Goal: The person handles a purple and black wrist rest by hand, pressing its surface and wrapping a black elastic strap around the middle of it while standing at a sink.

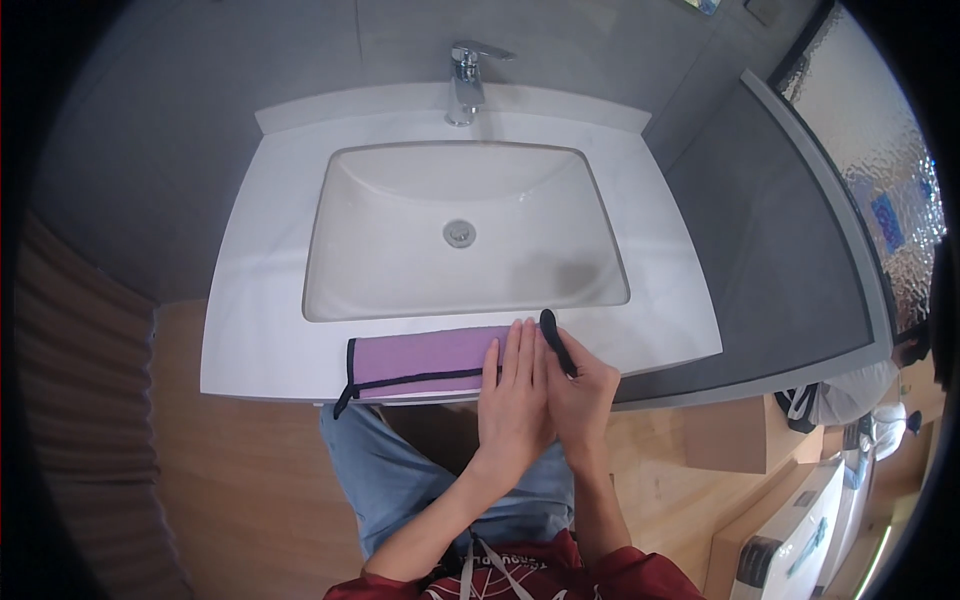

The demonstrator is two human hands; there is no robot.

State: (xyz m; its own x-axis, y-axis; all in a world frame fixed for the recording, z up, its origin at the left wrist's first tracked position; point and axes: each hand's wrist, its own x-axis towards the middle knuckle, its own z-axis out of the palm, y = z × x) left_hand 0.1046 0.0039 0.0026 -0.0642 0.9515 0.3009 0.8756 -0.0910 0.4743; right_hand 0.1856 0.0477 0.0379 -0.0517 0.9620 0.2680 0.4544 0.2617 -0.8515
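Purple cloth [428, 355]; left hand [516, 385] atop

Through my remote feed, I am seeing pale lettering [540, 560] running upside down across the wearer's red top [640, 577], small and broken up. On the textured glass [850, 110], a blue patch [886, 221] is showing too blurred for reading.

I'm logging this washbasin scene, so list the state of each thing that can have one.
Purple cloth: seems folded, lying along the front of the white counter
Left hand: fingers straight, flat on the cloth
Right hand: curled round a black strip
Tap: no water seen running, lever pointing right
Basin: no standing water seen
Drain: open or plugged, cannot tell
Brown curtain: hanging in folds
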